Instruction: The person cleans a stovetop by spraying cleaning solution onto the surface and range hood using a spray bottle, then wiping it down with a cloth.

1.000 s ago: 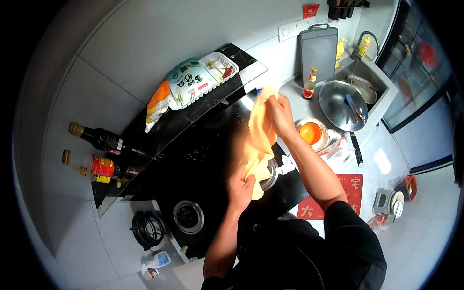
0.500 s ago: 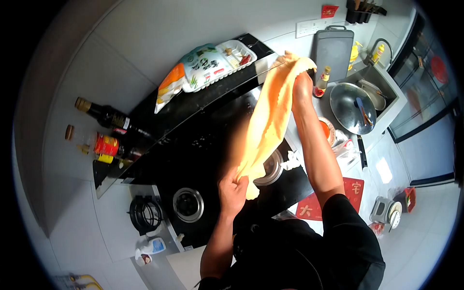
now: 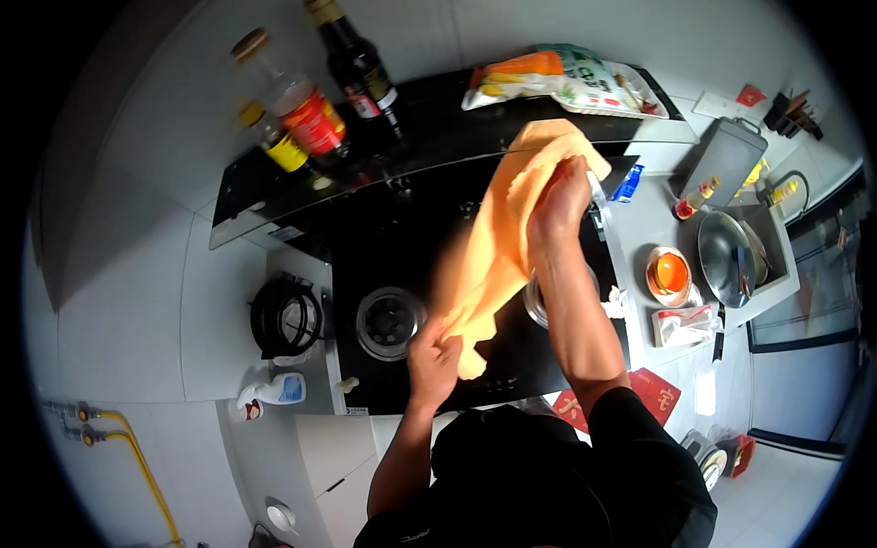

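Note:
An orange-yellow cloth [image 3: 498, 251] is stretched between my two hands above the black gas stove [image 3: 384, 242]. My left hand [image 3: 433, 367] is closed on its lower end, near the left burner [image 3: 390, 322]. Farther up and to the right, my right hand [image 3: 560, 203] grips the upper part, with folds hiding some of the fingers. The right burner [image 3: 535, 301] is partly covered by my right forearm.
Sauce bottles [image 3: 361, 73] and a food bag [image 3: 585, 78] stand on the ledge behind the stove. At right are an orange bowl [image 3: 671, 274], a wok lid [image 3: 722, 256] and the sink [image 3: 778, 274]. A spray bottle [image 3: 279, 390] lies at left.
The view has turned and shifted left, so the stove looks more level and the bottles appear higher. Both hands still hold the cloth, which hangs slightly shorter and more bunched.

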Action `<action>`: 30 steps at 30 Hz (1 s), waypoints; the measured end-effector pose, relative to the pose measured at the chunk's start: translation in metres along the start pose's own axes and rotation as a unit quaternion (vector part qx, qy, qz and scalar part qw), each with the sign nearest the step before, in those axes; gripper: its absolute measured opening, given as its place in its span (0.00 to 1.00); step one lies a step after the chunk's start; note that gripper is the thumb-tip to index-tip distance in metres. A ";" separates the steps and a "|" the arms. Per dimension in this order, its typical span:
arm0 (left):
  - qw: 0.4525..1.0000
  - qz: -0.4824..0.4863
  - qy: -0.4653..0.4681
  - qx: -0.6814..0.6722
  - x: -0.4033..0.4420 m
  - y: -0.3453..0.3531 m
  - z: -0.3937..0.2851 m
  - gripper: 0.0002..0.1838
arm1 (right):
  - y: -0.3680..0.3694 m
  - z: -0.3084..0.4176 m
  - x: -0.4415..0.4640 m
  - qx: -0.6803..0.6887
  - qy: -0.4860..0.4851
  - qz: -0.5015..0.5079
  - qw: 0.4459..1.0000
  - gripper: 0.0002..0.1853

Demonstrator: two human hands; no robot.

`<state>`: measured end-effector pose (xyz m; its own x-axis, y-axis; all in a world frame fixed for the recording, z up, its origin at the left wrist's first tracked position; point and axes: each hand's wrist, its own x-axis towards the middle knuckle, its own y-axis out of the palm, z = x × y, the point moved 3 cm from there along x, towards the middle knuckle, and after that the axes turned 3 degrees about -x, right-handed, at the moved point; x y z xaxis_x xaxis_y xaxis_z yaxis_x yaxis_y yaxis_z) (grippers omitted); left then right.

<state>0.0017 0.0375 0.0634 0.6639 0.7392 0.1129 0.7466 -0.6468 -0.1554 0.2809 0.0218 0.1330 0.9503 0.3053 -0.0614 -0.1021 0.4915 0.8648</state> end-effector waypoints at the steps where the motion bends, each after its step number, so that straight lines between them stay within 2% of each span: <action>1: 0.999 -0.028 -0.027 -0.015 -0.006 -0.021 0.010 0.13 | 0.009 -0.017 -0.012 0.000 0.005 0.020 1.000 0.16; 3: 0.997 -0.061 -0.047 -0.003 -0.017 -0.063 0.031 0.12 | 0.029 -0.054 -0.033 0.016 0.006 0.038 0.999 0.17; 4: 0.996 -0.076 -0.046 -0.006 -0.020 -0.081 0.034 0.12 | 0.045 -0.066 -0.053 0.005 0.040 0.026 0.999 0.16; 9: 0.988 -0.122 -0.067 -0.062 -0.047 -0.148 0.053 0.08 | 0.079 -0.146 -0.105 -0.026 0.108 0.080 0.991 0.08; 10: 0.985 -0.139 -0.070 -0.075 -0.049 -0.157 0.051 0.08 | 0.077 -0.166 -0.109 -0.083 0.101 0.102 0.986 0.07; 11: 0.984 -0.143 -0.079 -0.073 -0.052 -0.165 0.046 0.06 | 0.073 -0.187 -0.112 -0.176 0.047 0.160 0.970 0.06; 13: 0.982 -0.155 -0.079 -0.066 -0.059 -0.183 0.052 0.06 | 0.089 -0.214 -0.129 -0.183 0.072 0.193 0.961 0.05; 14: 0.980 -0.170 -0.079 -0.060 -0.064 -0.192 0.056 0.06 | 0.098 -0.229 -0.140 -0.098 0.151 0.170 0.969 0.05; 16: 0.977 -0.180 -0.095 -0.065 -0.069 -0.204 0.063 0.06 | 0.121 -0.256 -0.160 -0.059 0.170 0.138 0.974 0.04; 18: 0.968 -0.228 -0.094 -0.055 -0.069 -0.208 0.054 0.07 | 0.127 -0.290 -0.170 -0.052 0.267 0.186 0.944 0.01; 19: 0.972 -0.222 -0.077 -0.021 -0.070 -0.212 0.056 0.08 | 0.126 -0.310 -0.169 -0.063 0.280 0.224 0.932 0.02; 20: 0.973 -0.219 -0.074 -0.020 -0.069 -0.212 0.057 0.08 | 0.127 -0.325 -0.169 -0.040 0.312 0.213 0.925 0.03; 22: 0.970 -0.228 -0.081 -0.032 -0.069 -0.209 0.055 0.08 | 0.133 -0.304 -0.165 0.057 0.302 0.185 0.934 0.04; 25: 0.976 -0.194 -0.073 -0.072 -0.060 -0.191 0.059 0.08 | 0.106 -0.258 -0.130 0.063 0.277 0.213 0.935 0.10; 27: 0.979 -0.177 -0.070 -0.066 -0.048 -0.170 0.057 0.09 | 0.090 -0.197 -0.099 0.066 0.232 0.242 0.940 0.14; 29: 0.987 -0.131 -0.075 -0.058 -0.037 -0.140 0.051 0.11 | 0.066 -0.127 -0.074 0.098 0.216 0.190 0.953 0.15; 30: 0.990 -0.106 -0.075 -0.055 -0.029 -0.125 0.047 0.12 | 0.050 -0.101 -0.055 0.118 0.182 0.234 0.948 0.16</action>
<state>-0.1131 0.1053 0.0338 0.4851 0.8743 -0.0173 0.8736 -0.4854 -0.0355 0.1942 0.1119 0.1292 0.6479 0.7272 0.2266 -0.3782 0.0489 0.9244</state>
